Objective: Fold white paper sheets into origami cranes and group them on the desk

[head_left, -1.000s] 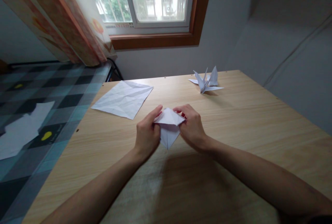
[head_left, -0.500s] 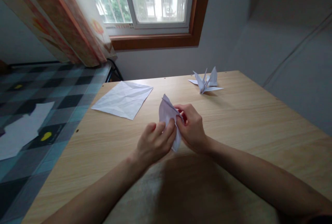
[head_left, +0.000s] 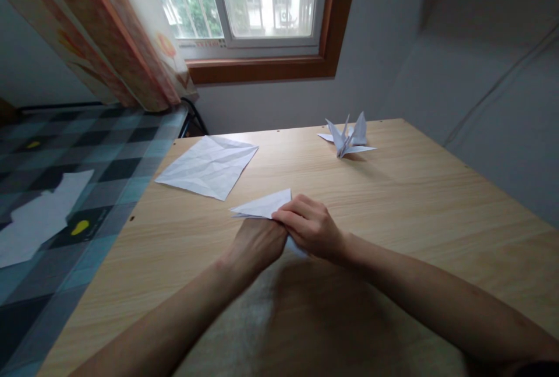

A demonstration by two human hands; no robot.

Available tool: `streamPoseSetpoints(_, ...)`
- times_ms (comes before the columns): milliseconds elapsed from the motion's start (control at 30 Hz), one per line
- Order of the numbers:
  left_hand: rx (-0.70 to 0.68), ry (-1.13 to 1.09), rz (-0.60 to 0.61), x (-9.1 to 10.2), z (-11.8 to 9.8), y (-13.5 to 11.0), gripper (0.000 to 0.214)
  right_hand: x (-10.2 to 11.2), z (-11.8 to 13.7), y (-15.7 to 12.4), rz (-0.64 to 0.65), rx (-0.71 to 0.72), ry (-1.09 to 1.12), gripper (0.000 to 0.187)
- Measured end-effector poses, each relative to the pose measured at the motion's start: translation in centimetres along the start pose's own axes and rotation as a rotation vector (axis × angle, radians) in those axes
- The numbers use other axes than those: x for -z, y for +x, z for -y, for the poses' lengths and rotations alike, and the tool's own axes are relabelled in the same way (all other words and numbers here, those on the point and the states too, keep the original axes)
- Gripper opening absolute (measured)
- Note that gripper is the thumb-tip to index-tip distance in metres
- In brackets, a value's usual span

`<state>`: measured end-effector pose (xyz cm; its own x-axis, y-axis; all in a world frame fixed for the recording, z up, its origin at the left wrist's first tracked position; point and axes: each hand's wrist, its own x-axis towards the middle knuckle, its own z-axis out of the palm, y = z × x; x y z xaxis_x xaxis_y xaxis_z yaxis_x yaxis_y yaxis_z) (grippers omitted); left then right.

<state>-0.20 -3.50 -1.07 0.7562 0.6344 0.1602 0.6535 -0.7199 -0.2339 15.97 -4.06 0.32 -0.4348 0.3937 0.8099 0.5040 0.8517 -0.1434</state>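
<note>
Both of my hands meet over a folded white paper [head_left: 263, 205] at the middle of the wooden table [head_left: 419, 214]. My left hand [head_left: 255, 244] grips the paper from below, its fingers curled under and hidden. My right hand [head_left: 309, 226] lies on top with its fingers closed over the paper's near part. A pointed triangular flap sticks out to the left beyond my fingers, lying nearly flat just above the table.
A creased white sheet [head_left: 207, 166] lies unfolded at the table's far left. A finished paper crane [head_left: 347, 137] stands at the far edge. Left of the table is a checked bedspread [head_left: 65, 167] with white paper scraps [head_left: 35, 217]. A window and curtain are behind.
The paper stood upright between my hands half a second ago; now it is turned down flat, and both hands have closed together over it, a little nearer to me.
</note>
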Motion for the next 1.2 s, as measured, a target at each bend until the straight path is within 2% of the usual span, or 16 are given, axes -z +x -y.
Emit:
streamPoseSetpoints(167,0.052,-0.014,0.030,1.7,0.0,0.3,0.025,0.0,-0.2,-0.3,-0.028,-0.080,-0.003,0.025)
streamPoseSetpoints(267,0.065,0.017,0.007,2.3,-0.1,0.4,0.025,-0.1,-0.5,-0.5,-0.049,-0.108,-0.006,0.024)
streamPoseSetpoints(433,0.090,0.101,-0.049,2.7,0.3,0.3,0.022,0.0,-1.6,-0.7,-0.074,-0.298,-0.052,0.023)
streamPoseSetpoints(533,0.077,0.167,-0.100,2.8,1.3,0.2,0.016,0.3,-2.8,-0.9,-0.024,-0.398,-0.069,0.027)
streamPoseSetpoints(667,0.069,0.165,-0.260,2.4,3.3,-0.1,0.014,0.9,-4.9,-1.6,0.096,-0.462,-0.052,0.031)
streamPoseSetpoints(767,0.159,0.091,-0.354,1.6,4.8,-0.2,0.009,1.2,-6.3,-2.3,0.214,-0.436,-0.025,0.030)
streamPoseSetpoints(800,0.142,0.031,-0.364,1.2,5.2,-0.2,0.012,1.3,-6.7,-2.5,0.252,-0.421,-0.027,0.030)
streamPoseSetpoints(867,0.053,-0.116,-0.350,0.5,5.8,-0.3,0.029,1.4,-7.1,-2.8,0.316,-0.392,-0.032,0.032)
streamPoseSetpoints(933,-0.030,-0.246,-0.329,0.0,6.1,-0.3,0.034,1.5,-7.3,-2.9,0.356,-0.371,-0.029,0.032)
streamPoseSetpoints(1067,-0.033,-0.498,-0.314,-0.2,5.9,-0.4,0.024,1.5,-7.3,-2.8,0.368,-0.364,-0.018,0.028)
streamPoseSetpoints(1200,-0.047,-0.461,-0.230,0.1,5.4,-0.2,0.019,1.4,-6.8,-2.5,0.352,-0.409,-0.019,0.024)
